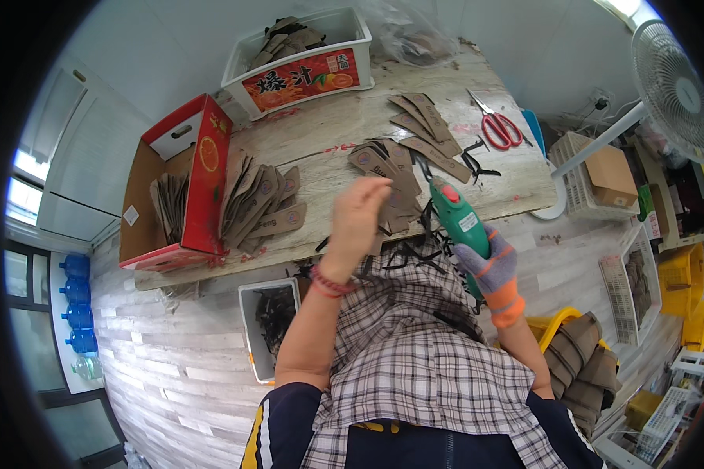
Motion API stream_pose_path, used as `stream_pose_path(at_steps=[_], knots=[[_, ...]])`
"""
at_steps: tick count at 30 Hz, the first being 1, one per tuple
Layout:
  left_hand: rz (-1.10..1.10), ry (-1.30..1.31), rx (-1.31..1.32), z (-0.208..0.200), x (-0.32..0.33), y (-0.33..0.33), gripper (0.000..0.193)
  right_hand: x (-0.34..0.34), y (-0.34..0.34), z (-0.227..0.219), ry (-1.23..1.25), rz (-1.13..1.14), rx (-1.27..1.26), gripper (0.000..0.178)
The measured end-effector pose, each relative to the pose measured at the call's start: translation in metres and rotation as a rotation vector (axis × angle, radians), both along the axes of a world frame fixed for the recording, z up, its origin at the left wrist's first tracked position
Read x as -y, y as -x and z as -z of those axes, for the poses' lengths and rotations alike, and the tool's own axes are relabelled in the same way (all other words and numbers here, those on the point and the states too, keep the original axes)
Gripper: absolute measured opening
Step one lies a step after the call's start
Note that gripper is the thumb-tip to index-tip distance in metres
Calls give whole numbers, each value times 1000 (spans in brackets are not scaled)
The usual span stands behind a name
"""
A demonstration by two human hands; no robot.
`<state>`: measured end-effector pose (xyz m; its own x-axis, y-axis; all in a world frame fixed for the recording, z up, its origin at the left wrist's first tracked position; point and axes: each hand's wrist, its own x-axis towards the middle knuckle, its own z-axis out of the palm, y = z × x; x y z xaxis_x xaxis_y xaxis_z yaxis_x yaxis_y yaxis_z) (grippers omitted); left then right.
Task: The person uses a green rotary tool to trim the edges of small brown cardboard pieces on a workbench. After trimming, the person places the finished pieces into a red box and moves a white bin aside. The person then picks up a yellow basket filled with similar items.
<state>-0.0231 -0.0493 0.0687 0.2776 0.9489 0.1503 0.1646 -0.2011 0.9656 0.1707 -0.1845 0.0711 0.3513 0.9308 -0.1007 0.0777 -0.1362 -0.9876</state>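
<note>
My right hand (490, 272), in a grey and orange glove, grips green electric scissors (461, 216) with a red button, their tip pointing up toward the table edge. To its left, my bare left hand (358, 223) has its fingers curled together; whatever is between them is hidden. Brown elongated fabric pieces (399, 176) with printed ends lie fanned just beyond that hand. More such pieces (434, 129) are spread farther back. Thin black offcuts (414, 254) lie on the checked apron (422, 352) over my lap and at the table edge.
Red-handled scissors (502, 130) lie at the table's far right. A red carton (211, 164) holds brown pieces at left, with a loose pile (262, 203) beside it. Behind stands a white tub (235, 87). A scrap bin (246, 344) sits below; a fan (677, 90) stands right.
</note>
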Motion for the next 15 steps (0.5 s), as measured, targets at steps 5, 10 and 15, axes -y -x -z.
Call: stream_pose_path(at_steps=[5, 10, 15], knots=[[-524, -371, -232, -42, -59, 109, 20, 14, -6, 8, 11, 63, -27, 44], [-861, -735, -1061, -10, -96, 168, 28, 16, -4, 11, -7, 54, -63, 43], [-551, -650, -841, 31, -61, 35, 19, 14, -2, 17, 23, 55, 11, 41]])
